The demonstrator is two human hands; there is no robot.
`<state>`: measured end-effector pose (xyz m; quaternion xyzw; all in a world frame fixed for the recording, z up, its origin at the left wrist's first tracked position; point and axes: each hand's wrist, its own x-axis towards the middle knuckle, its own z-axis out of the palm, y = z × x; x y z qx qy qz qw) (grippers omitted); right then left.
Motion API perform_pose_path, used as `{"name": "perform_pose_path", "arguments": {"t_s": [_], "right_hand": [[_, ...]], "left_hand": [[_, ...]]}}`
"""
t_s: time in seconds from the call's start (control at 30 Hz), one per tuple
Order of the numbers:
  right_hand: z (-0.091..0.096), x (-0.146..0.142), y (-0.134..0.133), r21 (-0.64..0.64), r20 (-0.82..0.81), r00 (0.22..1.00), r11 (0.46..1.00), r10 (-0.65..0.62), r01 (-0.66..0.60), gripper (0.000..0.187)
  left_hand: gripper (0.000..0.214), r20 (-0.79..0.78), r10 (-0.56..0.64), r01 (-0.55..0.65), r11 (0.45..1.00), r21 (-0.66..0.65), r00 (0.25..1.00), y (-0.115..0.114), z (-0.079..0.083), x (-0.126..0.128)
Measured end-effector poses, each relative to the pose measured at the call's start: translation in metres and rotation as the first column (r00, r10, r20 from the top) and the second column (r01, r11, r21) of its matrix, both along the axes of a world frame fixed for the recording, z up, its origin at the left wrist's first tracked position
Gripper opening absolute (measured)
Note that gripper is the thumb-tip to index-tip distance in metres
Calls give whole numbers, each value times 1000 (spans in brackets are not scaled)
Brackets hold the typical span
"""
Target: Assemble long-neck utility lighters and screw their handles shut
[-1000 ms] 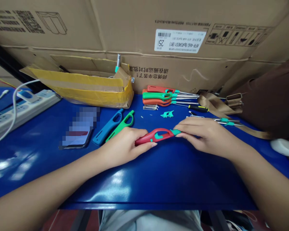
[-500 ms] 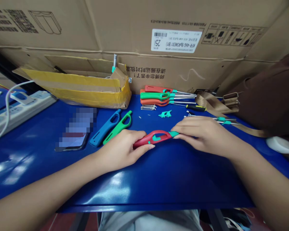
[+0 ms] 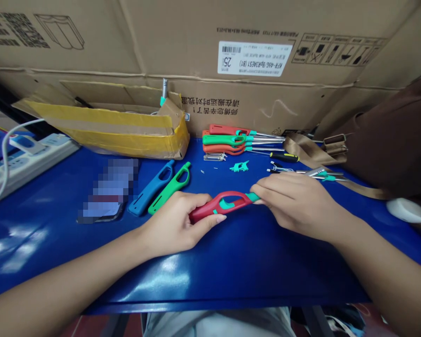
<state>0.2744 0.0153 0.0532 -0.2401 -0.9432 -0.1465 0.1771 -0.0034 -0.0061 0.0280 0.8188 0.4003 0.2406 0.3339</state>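
Observation:
A red lighter handle [image 3: 217, 206] with a teal trigger lies across the middle of the blue table [image 3: 231, 262]. My left hand [image 3: 177, 223] is closed around its left end. My right hand [image 3: 294, 201] pinches the teal collar at its right end, and a metal tube [image 3: 315, 172] sticks out behind those fingers. A blue handle shell [image 3: 151, 188] and a green handle shell [image 3: 170, 187] lie side by side just left of my left hand.
A stack of finished red, green and orange lighters [image 3: 231, 140] lies at the back. Nearby are a small teal part [image 3: 240, 166], a yellow-handled screwdriver [image 3: 284, 157] and metal tubes [image 3: 331, 178]. A phone [image 3: 107, 196], a taped carton [image 3: 119, 126] and a power strip [image 3: 24, 157] sit left; a brown bag [image 3: 393, 140] is on the right.
Both hands with the red handle have shifted slightly toward me. The right hand has tightened on the teal end, and the metal tube behind it now tilts up.

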Motion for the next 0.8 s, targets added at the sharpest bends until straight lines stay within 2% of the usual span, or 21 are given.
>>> {"name": "perform_pose_path", "arguments": {"t_s": [0.1,0.23,0.33,0.43,0.53,0.7,0.8], "right_hand": [[-1,0,-1,-7,-9,1000,1000,20,-20,26],[-5,-3,-2,-56,14,1000,998,15,-14,23],[-9,-7,-3,-151,63,995,984,-82,91,16],[-11,-8,-1,-268,103,972,935,-210,230,8],[-10,-3,6,-337,163,940,879,-298,337,12],[-9,10,14,-344,279,882,818,-380,461,16],[-9,16,15,-337,278,878,816,-390,469,10]], "left_hand": [[44,-22,6,-6,1000,-3,1000,2,-1,0],[40,-164,5,31,976,216,986,8,-4,-4],[28,-311,16,91,940,328,950,13,-5,-7],[32,-350,6,113,942,317,937,16,-5,-7],[35,-335,-1,101,955,280,942,17,-7,-6],[35,-361,26,100,940,326,932,18,-12,-7],[38,-373,61,82,931,356,926,19,-11,-8]]}}
